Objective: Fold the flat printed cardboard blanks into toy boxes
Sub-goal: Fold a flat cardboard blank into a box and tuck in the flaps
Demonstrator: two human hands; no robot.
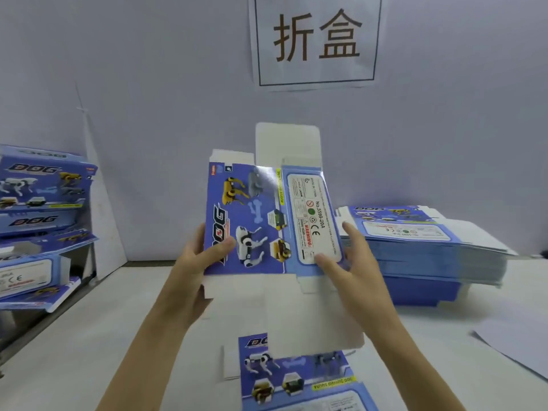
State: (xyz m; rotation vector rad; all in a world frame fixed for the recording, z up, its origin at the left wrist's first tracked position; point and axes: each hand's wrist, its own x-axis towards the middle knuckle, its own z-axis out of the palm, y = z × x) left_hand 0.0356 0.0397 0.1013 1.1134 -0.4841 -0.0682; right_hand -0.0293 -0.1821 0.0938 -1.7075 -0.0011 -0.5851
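Observation:
I hold a blue printed cardboard blank (255, 221) with robot dogs on it upright above the table, its white flaps sticking out above and below. My left hand (198, 262) grips its left edge, thumb on the printed face. My right hand (350, 262) grips the right side, thumb on the white label panel. The panel with the label is angled back slightly from the front face. A second flat blank (296, 378) lies on the table near me, partly covered by the held blank's lower flap.
A tall stack of flat blanks (421, 244) sits on the white table (89, 336) at the right. Folded boxes (41, 221) are piled at the left. A paper sign (315, 40) hangs on the wall behind. A white sheet (516, 342) lies at the far right.

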